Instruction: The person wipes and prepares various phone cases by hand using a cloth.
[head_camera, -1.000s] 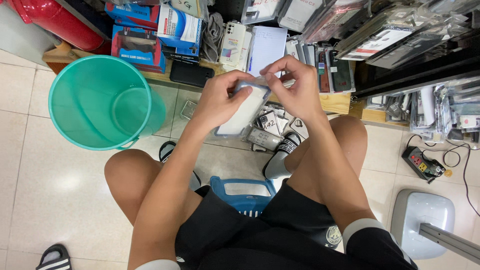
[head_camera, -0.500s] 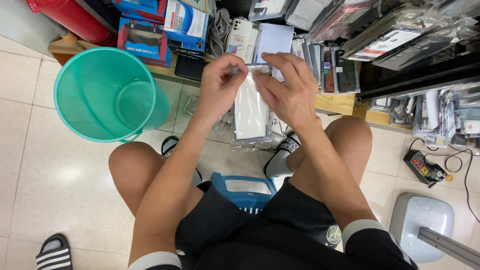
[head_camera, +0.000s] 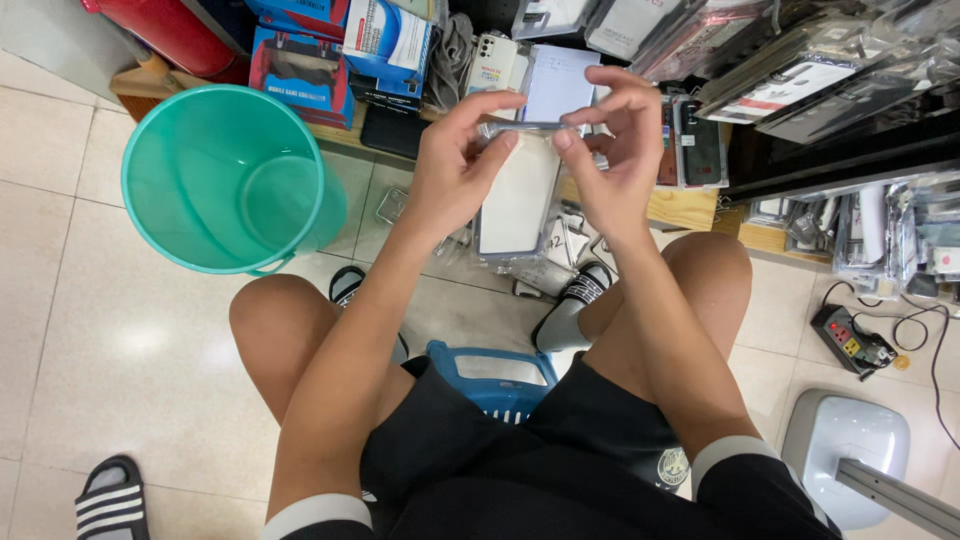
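A clear plastic sleeve with a white phone case (head_camera: 518, 195) inside hangs upright in front of me. My left hand (head_camera: 455, 165) pinches its top left corner and cups its left edge. My right hand (head_camera: 612, 150) pinches the top right edge with thumb and forefinger. Both hands are raised above my knees. More clear packets (head_camera: 555, 262) lie on the floor below the sleeve.
A green plastic bucket (head_camera: 225, 180) stands on the tiled floor at left. A low shelf (head_camera: 700, 120) packed with boxed and bagged phone accessories runs along the top. A blue stool (head_camera: 490, 375) is under me. A power strip (head_camera: 850, 340) and a grey fan base (head_camera: 845, 450) sit at right.
Both hands have lifted the sleeve higher and turned it upright, and the fingers now grip its top edge.
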